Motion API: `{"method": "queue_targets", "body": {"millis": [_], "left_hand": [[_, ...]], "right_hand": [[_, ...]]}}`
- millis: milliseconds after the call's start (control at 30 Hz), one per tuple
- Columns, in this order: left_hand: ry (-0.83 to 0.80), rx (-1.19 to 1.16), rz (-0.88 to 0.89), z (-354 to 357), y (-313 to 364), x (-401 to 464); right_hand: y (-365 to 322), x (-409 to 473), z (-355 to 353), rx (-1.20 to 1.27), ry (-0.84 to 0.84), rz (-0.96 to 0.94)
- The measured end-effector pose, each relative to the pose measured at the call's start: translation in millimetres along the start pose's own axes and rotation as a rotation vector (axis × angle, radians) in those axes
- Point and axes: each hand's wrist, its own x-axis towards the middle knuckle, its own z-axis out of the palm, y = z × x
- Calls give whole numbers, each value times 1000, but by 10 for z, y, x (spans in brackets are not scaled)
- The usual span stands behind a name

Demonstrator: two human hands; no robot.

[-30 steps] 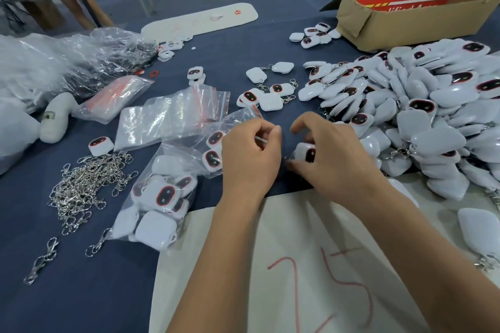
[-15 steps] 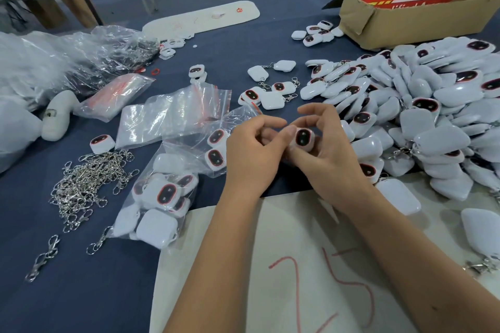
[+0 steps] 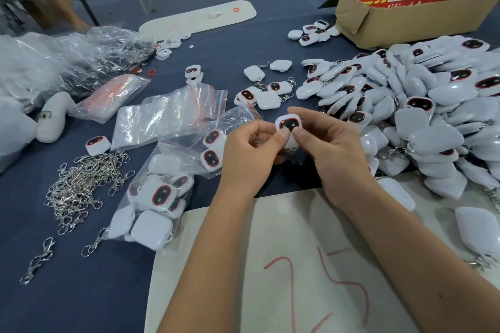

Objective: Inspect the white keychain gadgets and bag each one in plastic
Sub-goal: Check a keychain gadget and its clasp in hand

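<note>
A white keychain gadget with a dark red-rimmed face is held up above the blue table, face toward me. My left hand pinches its lower left edge with the thumb, and my right hand pinches it from the right with thumb and forefinger. A big heap of the same white gadgets lies to the right. Left of my hands lies a clear plastic bag with two gadgets inside, and nearer me a fuller bag of gadgets. Empty zip bags lie behind them.
A pile of metal keychain clasps lies at the left. A cardboard box with a red sign stands at the back right. Crumpled plastic bags fill the far left. A white sheet marked in red lies under my forearms.
Both hands lifted the gadget off the table and turned it, so that its dark face now points at me. The hands rose slightly away from the bag.
</note>
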Motion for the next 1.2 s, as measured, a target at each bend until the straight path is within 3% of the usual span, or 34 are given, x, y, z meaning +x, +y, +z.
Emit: {"method": "queue_targets", "body": {"millis": [267, 567, 1200], "left_hand": [[5, -103, -36, -51, -14, 29], [49, -54, -33, -59, -4, 44], [-39, 5, 10, -35, 20, -4]], "right_hand": [[-3, 2, -12, -34, -78, 6], [-4, -10, -2, -86, -108, -17], [-25, -11, -5, -65, -11, -22]]}}
